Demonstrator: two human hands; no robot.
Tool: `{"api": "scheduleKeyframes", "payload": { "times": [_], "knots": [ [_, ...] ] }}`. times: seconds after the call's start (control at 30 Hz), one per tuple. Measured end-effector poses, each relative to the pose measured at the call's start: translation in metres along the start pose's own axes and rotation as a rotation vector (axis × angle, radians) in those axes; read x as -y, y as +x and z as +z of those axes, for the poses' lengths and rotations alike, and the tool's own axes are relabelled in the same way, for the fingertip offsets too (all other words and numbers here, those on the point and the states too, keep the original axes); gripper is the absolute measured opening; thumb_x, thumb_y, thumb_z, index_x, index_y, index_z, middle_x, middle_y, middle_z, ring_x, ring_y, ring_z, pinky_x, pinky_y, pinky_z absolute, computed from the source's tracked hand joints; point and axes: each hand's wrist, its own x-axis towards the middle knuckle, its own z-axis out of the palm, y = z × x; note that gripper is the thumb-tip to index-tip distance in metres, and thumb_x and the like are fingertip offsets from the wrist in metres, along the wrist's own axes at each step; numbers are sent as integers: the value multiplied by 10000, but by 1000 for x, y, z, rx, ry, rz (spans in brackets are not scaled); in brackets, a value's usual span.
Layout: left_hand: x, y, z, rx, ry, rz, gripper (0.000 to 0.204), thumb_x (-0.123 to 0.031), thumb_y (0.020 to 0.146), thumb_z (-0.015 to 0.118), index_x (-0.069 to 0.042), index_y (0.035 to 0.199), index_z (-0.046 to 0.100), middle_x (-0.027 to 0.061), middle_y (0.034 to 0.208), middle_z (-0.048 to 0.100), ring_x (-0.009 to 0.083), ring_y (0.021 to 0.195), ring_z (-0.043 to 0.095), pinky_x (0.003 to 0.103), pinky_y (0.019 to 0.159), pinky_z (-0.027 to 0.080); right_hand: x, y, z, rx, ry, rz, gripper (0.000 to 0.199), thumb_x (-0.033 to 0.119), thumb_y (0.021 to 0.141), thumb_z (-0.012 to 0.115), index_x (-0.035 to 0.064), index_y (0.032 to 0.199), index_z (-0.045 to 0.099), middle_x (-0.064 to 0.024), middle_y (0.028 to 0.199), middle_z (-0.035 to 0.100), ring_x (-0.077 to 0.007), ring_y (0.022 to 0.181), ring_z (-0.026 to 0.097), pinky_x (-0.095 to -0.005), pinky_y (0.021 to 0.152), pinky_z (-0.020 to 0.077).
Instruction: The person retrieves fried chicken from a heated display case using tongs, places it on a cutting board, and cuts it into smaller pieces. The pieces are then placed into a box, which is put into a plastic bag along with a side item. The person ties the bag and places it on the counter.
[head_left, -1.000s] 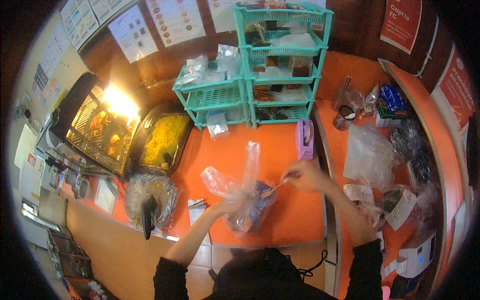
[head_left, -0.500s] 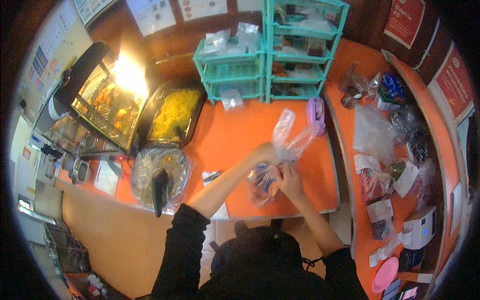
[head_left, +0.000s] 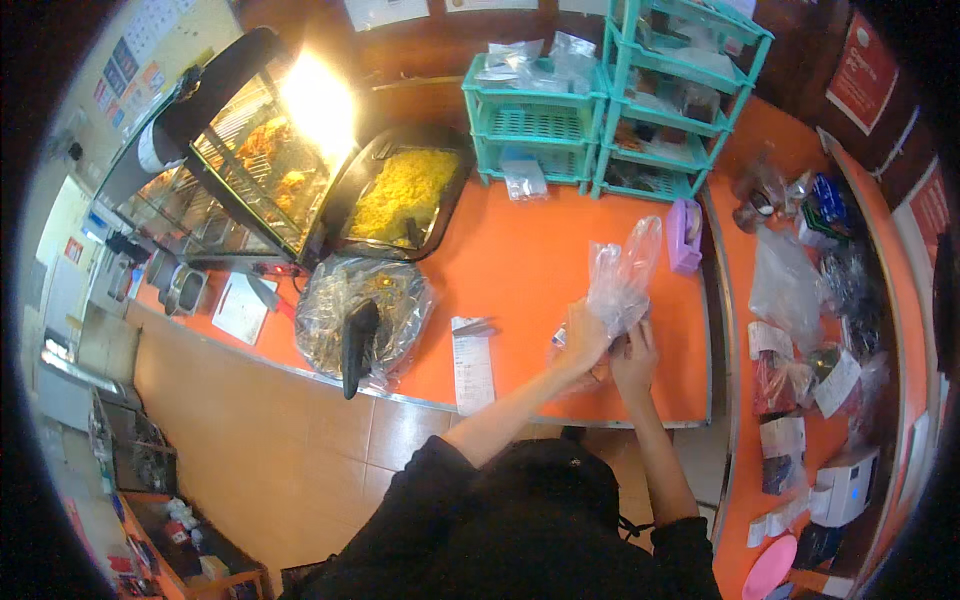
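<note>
My left hand (head_left: 583,336) and my right hand (head_left: 634,358) are close together over the orange counter (head_left: 530,260), both gripping the lower part of a clear plastic bag (head_left: 622,277). The bag's loose top stands up above my fingers. Something dark and orange sits inside its bottom, mostly hidden by my hands. A white paper slip (head_left: 473,366) lies on the counter just left of my left forearm.
A foil-covered tray with a black utensil (head_left: 360,322) sits at the left. Behind it are a tray of yellow rice (head_left: 401,193) and a lit food warmer (head_left: 250,165). Teal drawer racks (head_left: 590,110) stand at the back, a purple tape dispenser (head_left: 684,235) beside them. Packets crowd the right counter (head_left: 800,330).
My right hand, stretched out to the right a second ago, has come in beside the left on the bag. The bag's top now stands upright. My view has shifted.
</note>
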Motion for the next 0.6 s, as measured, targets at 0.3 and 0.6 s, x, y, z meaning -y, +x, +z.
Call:
{"api": "scheduleKeyframes", "payload": {
  "times": [0.3,0.6],
  "knots": [
    [16,-17,13,-240,-49,-58,188,-152,790,749,16,837,680,152,717,680,248,622,657,390,565,490,7,28,17,-19,548,423,69,19,851,662,-18,909,661,-68,818,698,-162,755,675,-299,720,533],
    [51,-16,30,-297,-208,-71,186,-143,787,744,7,885,691,153,782,703,243,681,673,394,602,498,-15,50,22,147,502,376,87,-16,871,638,-18,958,645,-28,872,675,-101,814,633,-252,736,503]
  ]
}}
